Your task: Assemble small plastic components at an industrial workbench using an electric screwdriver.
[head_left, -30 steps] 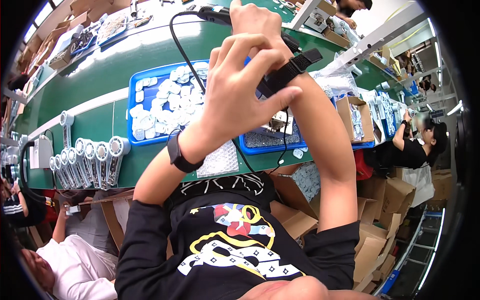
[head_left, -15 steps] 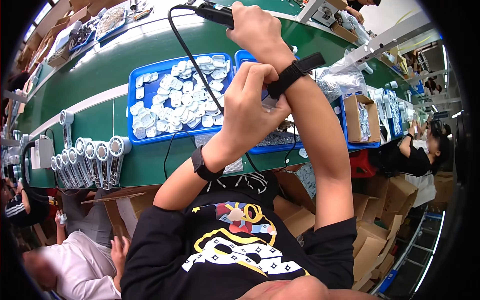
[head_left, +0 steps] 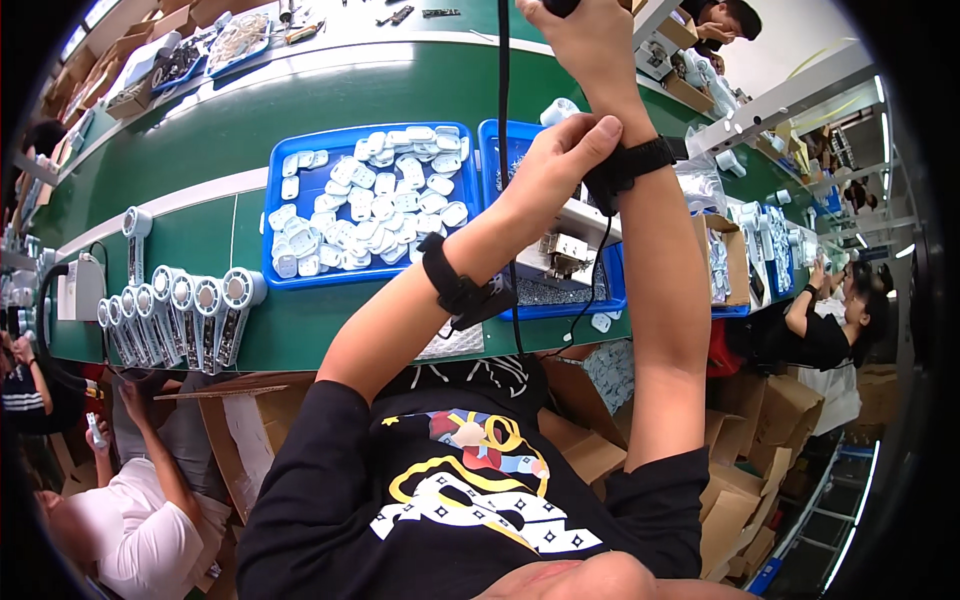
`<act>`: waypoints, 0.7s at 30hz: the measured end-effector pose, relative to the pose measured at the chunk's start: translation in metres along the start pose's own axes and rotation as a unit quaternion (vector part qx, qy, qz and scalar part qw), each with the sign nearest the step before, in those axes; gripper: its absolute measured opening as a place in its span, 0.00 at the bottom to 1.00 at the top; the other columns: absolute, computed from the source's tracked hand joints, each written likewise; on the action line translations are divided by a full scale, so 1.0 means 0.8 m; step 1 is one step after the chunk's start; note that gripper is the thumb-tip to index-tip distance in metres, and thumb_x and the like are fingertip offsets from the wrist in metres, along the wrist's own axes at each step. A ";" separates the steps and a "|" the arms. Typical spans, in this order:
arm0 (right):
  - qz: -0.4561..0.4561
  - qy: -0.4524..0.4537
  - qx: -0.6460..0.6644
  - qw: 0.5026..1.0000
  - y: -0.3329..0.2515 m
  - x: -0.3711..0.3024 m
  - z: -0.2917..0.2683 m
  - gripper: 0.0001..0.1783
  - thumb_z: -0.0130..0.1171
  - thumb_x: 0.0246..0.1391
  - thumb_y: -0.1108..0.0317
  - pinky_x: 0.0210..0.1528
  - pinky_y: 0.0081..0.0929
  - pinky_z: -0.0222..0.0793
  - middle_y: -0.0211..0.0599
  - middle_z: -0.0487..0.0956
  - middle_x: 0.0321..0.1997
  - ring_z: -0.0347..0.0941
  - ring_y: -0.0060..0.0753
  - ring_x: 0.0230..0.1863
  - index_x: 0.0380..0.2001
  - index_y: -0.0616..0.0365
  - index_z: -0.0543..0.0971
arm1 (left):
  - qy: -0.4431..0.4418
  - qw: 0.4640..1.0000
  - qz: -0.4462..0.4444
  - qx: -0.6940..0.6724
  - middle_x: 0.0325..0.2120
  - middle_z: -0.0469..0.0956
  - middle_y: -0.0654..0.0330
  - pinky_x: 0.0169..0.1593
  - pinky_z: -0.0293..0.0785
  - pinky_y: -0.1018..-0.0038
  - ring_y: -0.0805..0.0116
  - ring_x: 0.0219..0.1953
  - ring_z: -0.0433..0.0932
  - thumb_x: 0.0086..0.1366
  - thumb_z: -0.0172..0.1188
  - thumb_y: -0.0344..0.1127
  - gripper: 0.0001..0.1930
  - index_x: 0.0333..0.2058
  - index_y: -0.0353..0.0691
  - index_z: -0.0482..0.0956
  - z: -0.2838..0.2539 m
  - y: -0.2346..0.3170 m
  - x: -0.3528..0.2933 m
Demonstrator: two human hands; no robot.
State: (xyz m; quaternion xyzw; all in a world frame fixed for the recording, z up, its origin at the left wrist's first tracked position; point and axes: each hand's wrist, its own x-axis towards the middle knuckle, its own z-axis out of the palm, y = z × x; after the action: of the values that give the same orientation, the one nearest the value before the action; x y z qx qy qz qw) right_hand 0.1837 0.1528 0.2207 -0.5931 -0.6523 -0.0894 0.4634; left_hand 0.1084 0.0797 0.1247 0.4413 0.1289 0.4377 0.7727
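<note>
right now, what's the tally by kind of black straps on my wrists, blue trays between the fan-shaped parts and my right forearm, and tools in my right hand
Black wrist straps: 2, one on each wrist
Blue trays: 2
Black tool in the right hand, mostly out of frame: 1
Total: 5

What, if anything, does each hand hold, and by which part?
The right hand holds a dark object, cut off above; held part unclear. The left hand is at the right wrist's black strap; any hold there is hidden.
</note>
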 end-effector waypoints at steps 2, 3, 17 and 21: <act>-0.004 0.023 0.010 1.000 -0.002 0.004 -0.006 0.21 0.71 0.47 0.62 0.41 0.47 0.75 0.54 0.82 0.32 0.80 0.61 0.39 0.42 0.59 0.76 | -0.026 0.998 -0.008 -0.053 0.40 0.79 0.58 0.52 0.71 0.76 0.73 0.43 0.76 0.68 0.62 0.51 0.26 0.49 0.29 0.77 -0.004 -0.007 0.012; -0.006 0.051 -0.007 0.999 -0.003 0.008 -0.007 0.22 0.71 0.48 0.61 0.41 0.46 0.75 0.54 0.82 0.32 0.80 0.60 0.39 0.42 0.60 0.76 | -0.051 0.993 -0.021 -0.102 0.39 0.80 0.59 0.50 0.72 0.77 0.74 0.41 0.77 0.67 0.63 0.51 0.26 0.48 0.30 0.78 -0.005 -0.009 0.014; 0.077 0.193 -0.076 0.975 0.038 -0.002 -0.047 0.24 0.68 0.55 0.54 0.40 0.42 0.76 0.54 0.81 0.34 0.80 0.59 0.39 0.43 0.64 0.74 | -0.086 0.959 -0.152 -0.224 0.38 0.83 0.60 0.44 0.81 0.74 0.74 0.38 0.83 0.65 0.68 0.45 0.22 0.47 0.32 0.80 0.045 -0.050 -0.055; 0.000 0.213 -0.182 0.960 0.063 -0.012 -0.035 0.23 0.68 0.55 0.57 0.36 0.41 0.78 0.48 0.80 0.31 0.81 0.57 0.34 0.44 0.61 0.72 | -0.096 0.957 -0.182 -0.204 0.38 0.83 0.59 0.44 0.82 0.74 0.73 0.37 0.83 0.65 0.68 0.44 0.22 0.48 0.31 0.79 0.051 -0.054 -0.058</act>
State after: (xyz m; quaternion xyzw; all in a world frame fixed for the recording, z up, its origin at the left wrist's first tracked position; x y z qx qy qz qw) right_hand 0.2391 0.1417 0.2073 -0.6345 -0.5114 -0.3306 0.4760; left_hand 0.1294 0.0100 0.1055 0.2832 0.0396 0.2624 0.9216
